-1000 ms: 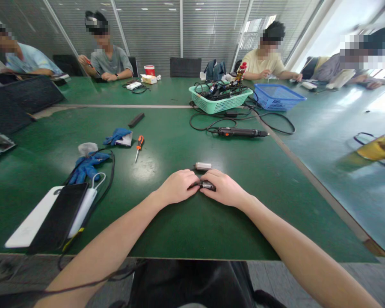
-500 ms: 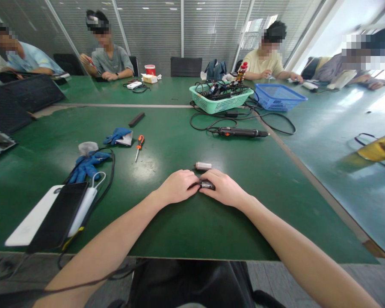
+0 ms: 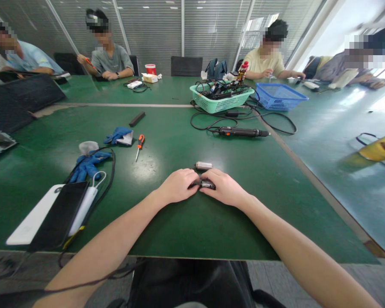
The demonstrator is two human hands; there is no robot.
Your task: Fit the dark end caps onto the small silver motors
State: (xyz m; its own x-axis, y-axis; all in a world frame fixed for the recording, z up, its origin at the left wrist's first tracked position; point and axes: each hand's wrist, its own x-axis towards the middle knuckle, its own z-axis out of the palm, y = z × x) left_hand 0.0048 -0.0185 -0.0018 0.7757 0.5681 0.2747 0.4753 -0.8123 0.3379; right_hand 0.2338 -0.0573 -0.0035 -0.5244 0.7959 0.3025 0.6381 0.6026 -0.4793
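left hand (image 3: 177,186) palm-down; right hand (image 3: 223,187) palm-down; fingers (image 3: 188,183) curled, close together; forearms (image 3: 115,234) angled inward

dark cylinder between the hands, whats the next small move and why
Probably best to raise the small dark cylindrical part slightly off the green table top. The left hand and right hand close on it from either side, and their fingers cover much of it, so lifting it would likely show it better.

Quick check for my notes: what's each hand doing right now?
Left hand: closed, holding a small dark cylinder.
Right hand: closed, holding the same cylinder.
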